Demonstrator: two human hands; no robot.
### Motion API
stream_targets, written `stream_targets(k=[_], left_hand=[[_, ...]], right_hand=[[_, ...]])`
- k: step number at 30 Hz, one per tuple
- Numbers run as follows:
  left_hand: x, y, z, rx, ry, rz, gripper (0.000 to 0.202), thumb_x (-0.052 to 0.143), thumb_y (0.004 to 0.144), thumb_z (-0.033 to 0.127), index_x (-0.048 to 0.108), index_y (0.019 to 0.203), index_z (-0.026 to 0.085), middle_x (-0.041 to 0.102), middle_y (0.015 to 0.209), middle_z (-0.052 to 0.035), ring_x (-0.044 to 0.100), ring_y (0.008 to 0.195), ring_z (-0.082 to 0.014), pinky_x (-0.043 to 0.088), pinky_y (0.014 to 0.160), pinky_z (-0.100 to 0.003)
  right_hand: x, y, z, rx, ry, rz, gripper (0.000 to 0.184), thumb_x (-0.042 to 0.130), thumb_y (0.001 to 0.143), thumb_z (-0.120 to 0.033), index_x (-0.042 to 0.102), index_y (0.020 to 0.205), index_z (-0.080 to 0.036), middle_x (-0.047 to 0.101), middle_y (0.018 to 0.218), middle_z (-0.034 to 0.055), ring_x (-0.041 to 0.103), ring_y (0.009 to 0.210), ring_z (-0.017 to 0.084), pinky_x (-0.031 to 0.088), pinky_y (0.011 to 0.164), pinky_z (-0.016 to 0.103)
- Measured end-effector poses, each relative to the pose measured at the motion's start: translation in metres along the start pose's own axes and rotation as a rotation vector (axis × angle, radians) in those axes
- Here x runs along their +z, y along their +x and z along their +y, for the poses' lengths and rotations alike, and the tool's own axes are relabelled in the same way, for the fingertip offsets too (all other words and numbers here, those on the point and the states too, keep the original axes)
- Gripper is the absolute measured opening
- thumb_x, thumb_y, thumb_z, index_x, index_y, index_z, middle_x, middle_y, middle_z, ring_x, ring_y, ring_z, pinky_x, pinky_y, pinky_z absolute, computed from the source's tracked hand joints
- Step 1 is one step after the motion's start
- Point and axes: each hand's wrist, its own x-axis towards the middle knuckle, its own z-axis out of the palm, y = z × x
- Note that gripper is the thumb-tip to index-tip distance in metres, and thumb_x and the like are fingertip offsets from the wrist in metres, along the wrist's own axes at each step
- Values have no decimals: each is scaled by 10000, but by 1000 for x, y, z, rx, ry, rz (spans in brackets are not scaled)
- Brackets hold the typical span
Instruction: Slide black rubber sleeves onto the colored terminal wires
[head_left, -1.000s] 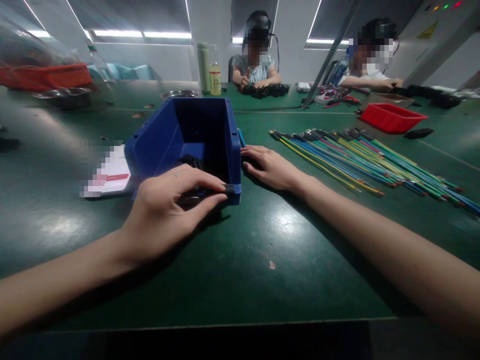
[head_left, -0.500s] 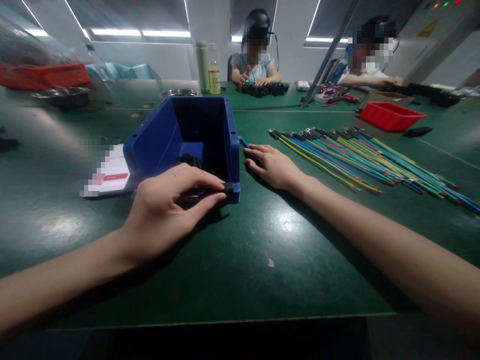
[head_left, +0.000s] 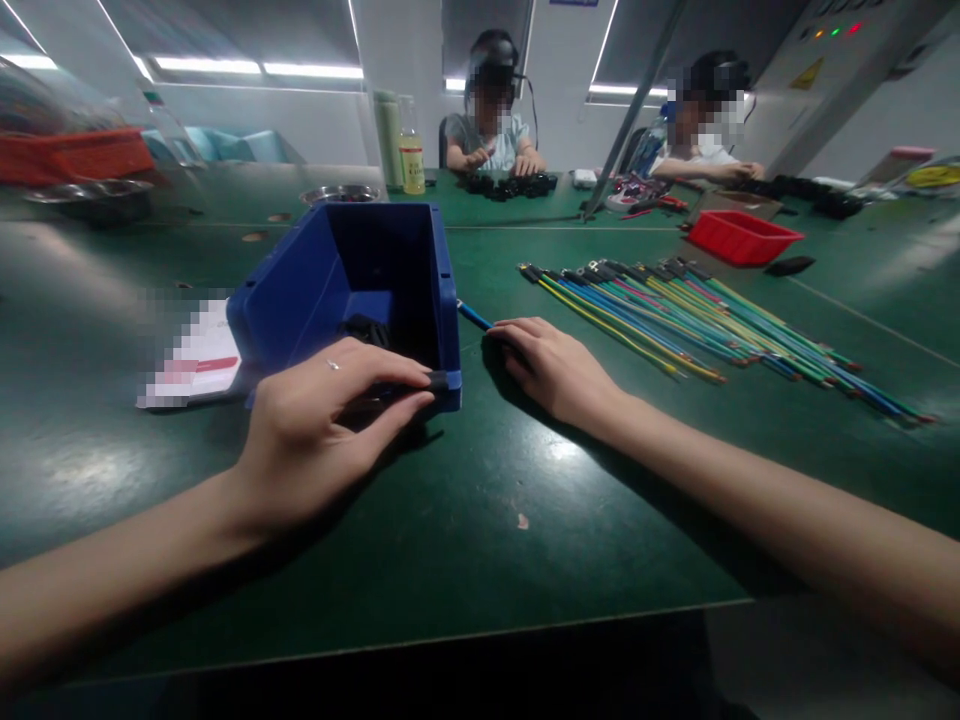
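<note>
A blue plastic bin (head_left: pixel 300 290) lies open toward me on the green table, with dark parts inside. My left hand (head_left: pixel 315 430) rests at its front lip, thumb and fingers pinched on a small black part (head_left: pixel 435 380). My right hand (head_left: pixel 551 368) lies palm down just right of the bin, fingers curled over the near end of a blue wire (head_left: pixel 472 315) that pokes out beyond its fingertips. A row of several coloured wires (head_left: pixel 675 310) lies farther right.
A white card (head_left: pixel 202 355) lies left of the bin. A red tray (head_left: pixel 739 238) sits at the back right. Two bottles (head_left: pixel 401 145) stand behind the bin. Two other people work at the far side of the table. The table's front edge (head_left: pixel 450 635) is near me.
My right hand has slid toward me along the bin's right side, drawing the blue wire with it. The view shifted slightly. My left hand has stayed at the bin's lip.
</note>
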Motion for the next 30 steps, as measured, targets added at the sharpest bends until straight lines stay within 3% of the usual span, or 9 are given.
stream_targets(k=[3,6,13,18,21,23,26,30], left_hand=[[0,-1,0,11,11,4,79,817,1133,385,859,1161,324,922,1112,13,872,923,-212,708,841,-387],[0,-1,0,31,23,1,72,820,1127,371,859,1170,329,923,1114,8,873,918,-226,718,848,-407],[-1,1,2,61,47,-25,85,818,1125,299,831,1194,347,932,1178,14,888,994,-223,728,931,-416],[-1,0,4,72,82,-39,144,820,1111,257,835,1207,364,930,1197,35,889,1035,-229,723,959,-422],[-1,-1,4,81,95,-50,157,809,1117,249,825,1221,365,926,1215,36,884,1055,-231,717,969,-428],[0,-3,4,88,106,-56,163,800,1122,248,820,1231,368,923,1225,37,882,1058,-232,713,963,-431],[0,-3,5,84,122,-52,163,798,1126,247,817,1234,368,921,1230,39,884,1069,-230,707,970,-427],[-1,-3,6,87,125,-54,176,795,1124,235,814,1236,369,918,1241,38,885,1077,-236,713,978,-431]], right_hand=[[-2,-6,2,11,-22,29,508,581,1185,-234,708,1653,-80,791,1549,242,732,1355,392,643,1167,569],[0,-2,7,21,-30,41,446,625,1192,-307,781,1543,-79,808,1505,253,723,1328,409,636,1153,582],[-3,-1,23,13,9,29,369,533,1150,-129,841,1354,-138,839,1424,207,746,1278,352,622,1071,462],[-9,-5,23,-12,25,4,327,594,1166,-205,826,1391,-160,827,1396,201,730,1232,335,593,1035,431],[-10,-1,16,-50,-4,-22,392,562,1207,-241,818,1488,-145,817,1476,215,716,1243,350,600,1038,467],[-12,2,12,-72,-21,-50,402,519,1223,-223,845,1443,-142,821,1485,213,714,1229,347,602,1023,470],[-16,3,9,-93,-14,-79,379,491,1233,-222,852,1296,-127,837,1386,208,711,1186,329,579,983,438],[-18,-3,14,-123,29,-64,315,500,1136,-106,754,1322,-128,797,1256,194,682,1083,306,526,919,409]])
